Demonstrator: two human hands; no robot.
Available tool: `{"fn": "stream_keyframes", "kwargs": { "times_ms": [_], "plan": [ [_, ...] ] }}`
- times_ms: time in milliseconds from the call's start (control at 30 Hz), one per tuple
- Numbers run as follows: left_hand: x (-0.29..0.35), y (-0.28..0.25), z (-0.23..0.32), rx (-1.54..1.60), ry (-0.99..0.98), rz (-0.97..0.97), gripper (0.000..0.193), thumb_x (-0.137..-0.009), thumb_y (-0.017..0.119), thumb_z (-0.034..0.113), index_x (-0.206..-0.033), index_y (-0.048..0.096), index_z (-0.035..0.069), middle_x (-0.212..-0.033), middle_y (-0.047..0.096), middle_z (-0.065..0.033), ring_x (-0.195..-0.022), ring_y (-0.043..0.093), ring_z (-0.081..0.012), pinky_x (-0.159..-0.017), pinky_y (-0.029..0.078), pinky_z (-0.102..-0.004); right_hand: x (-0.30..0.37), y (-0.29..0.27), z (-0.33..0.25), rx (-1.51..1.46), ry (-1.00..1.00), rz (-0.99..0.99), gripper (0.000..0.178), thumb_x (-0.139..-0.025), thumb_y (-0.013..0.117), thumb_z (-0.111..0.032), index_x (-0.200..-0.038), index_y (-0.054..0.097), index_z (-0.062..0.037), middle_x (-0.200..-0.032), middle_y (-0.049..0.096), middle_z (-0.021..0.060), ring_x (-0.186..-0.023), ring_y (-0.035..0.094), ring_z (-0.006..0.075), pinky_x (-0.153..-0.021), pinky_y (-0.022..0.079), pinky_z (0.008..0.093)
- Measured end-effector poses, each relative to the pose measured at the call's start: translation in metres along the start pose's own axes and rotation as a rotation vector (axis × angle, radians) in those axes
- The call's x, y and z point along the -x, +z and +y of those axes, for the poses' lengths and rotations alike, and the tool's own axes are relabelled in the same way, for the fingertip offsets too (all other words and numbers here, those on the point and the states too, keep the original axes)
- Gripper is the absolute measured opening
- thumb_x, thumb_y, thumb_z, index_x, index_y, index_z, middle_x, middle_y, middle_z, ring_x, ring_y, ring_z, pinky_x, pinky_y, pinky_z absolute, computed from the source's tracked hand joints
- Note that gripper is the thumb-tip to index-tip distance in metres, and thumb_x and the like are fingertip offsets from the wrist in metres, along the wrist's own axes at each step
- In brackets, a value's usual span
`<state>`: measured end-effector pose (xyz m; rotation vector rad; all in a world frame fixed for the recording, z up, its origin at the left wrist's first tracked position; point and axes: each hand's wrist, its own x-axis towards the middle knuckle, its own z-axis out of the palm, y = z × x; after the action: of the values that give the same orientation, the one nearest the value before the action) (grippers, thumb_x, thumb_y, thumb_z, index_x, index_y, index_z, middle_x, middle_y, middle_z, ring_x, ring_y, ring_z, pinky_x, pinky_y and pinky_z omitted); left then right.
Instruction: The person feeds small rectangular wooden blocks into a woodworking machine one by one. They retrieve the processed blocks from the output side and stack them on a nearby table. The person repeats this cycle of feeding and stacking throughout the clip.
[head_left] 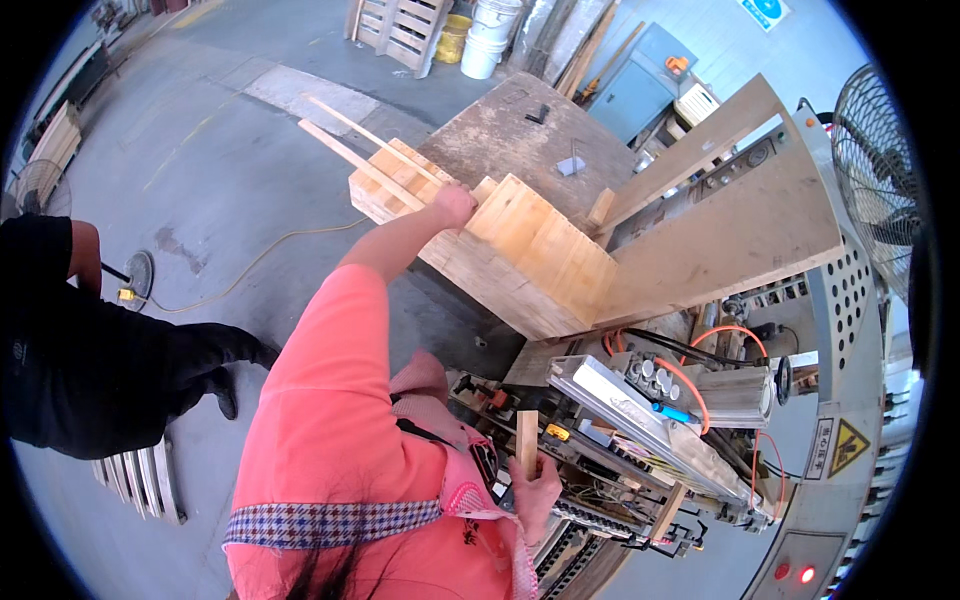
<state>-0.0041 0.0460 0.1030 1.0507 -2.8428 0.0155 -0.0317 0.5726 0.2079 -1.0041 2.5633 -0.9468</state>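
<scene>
My left hand [456, 205] reaches out over a stack of pale wooden blocks [545, 240], its fingers closed at the near end of a thin wooden strip [365, 165]. A second thin strip [375, 140] lies alongside, and both stick out past the stack's far left end. My fingertips are partly hidden. Close to my body, my right hand [537, 492] is closed around a short wooden piece [527, 440] that stands upright from it. The stack sits at the edge of a worn brown table [510, 115].
A wide board [730, 230] slopes up at right beside a machine with orange hoses [690, 385]. A fan [875, 150] stands at far right. Another person in dark clothes [110, 360] is at left, near a yellow cord [260, 255]. White buckets [485, 50] stand behind.
</scene>
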Motion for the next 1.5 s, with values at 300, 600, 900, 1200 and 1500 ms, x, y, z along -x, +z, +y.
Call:
{"fn": "stream_keyframes", "kwargs": {
  "times_ms": [300, 600, 900, 1200, 1500],
  "plan": [
    [0.019, -0.013, 0.001, -0.005, 0.048, -0.107, 0.02, -0.076, 0.051, 0.021, -0.085, 0.068, 0.02, -0.093, 0.06, -0.0089, -0.098, 0.052, -0.0257, -0.081, 0.042, -0.0402, 0.0, 0.01, 0.001, 0.007, 0.105, 0.006, 0.033, -0.064, 0.076, -0.017, -0.087, 0.061, 0.0015, -0.074, 0.061, 0.0159, -0.063, 0.06, 0.0285, -0.059, 0.047, 0.0341],
    [0.084, -0.012, 0.006, 0.362, 0.017, 0.171, 0.027, -0.069, 0.049, 0.004, -0.091, 0.063, 0.01, -0.091, 0.06, -0.0152, -0.091, 0.054, -0.0335, -0.078, 0.043, -0.0427, -0.012, 0.013, -0.004, 0.01, 0.049, 0.049, 0.034, -0.064, 0.076, -0.019, -0.086, 0.06, 0.0012, -0.073, 0.061, 0.0162, -0.064, 0.06, 0.0297, -0.059, 0.048, 0.0352],
    [0.229, -0.003, 0.165, 0.671, 0.444, -0.487, 0.016, -0.08, 0.055, 0.018, -0.088, 0.065, 0.008, -0.072, 0.062, -0.015, -0.063, 0.061, -0.0255, -0.058, 0.048, -0.035, 0.051, -0.057, 0.023, 0.135, 0.252, 0.218, 0.036, -0.064, 0.074, -0.025, -0.087, 0.06, -0.0004, -0.075, 0.061, 0.0152, -0.068, 0.06, 0.0301, -0.06, 0.048, 0.0348],
    [0.236, -0.071, 0.351, 1.215, 0.671, -0.738, 0.016, -0.083, 0.053, 0.006, -0.095, 0.063, 0.001, -0.076, 0.064, -0.0091, -0.066, 0.06, -0.0125, -0.06, 0.047, -0.025, 0.093, -0.18, 0.165, 0.449, 0.472, 0.482, 0.032, -0.066, 0.074, -0.024, -0.087, 0.061, -0.0023, -0.076, 0.06, 0.0112, -0.068, 0.058, 0.023, -0.061, 0.048, 0.0349],
    [0.263, -0.095, 0.446, 1.155, 0.974, -0.7, 0.014, -0.082, 0.057, 0.007, -0.094, 0.063, 0.002, -0.078, 0.064, -0.0098, -0.068, 0.061, -0.0147, -0.06, 0.048, -0.0266, -0.017, -0.261, 0.347, 0.779, 0.605, 0.465, 0.037, -0.069, 0.068, -0.04, -0.079, 0.061, -0.0043, -0.079, 0.063, 0.0141, -0.077, 0.062, 0.0279, -0.068, 0.049, 0.0372]
  ]
}}
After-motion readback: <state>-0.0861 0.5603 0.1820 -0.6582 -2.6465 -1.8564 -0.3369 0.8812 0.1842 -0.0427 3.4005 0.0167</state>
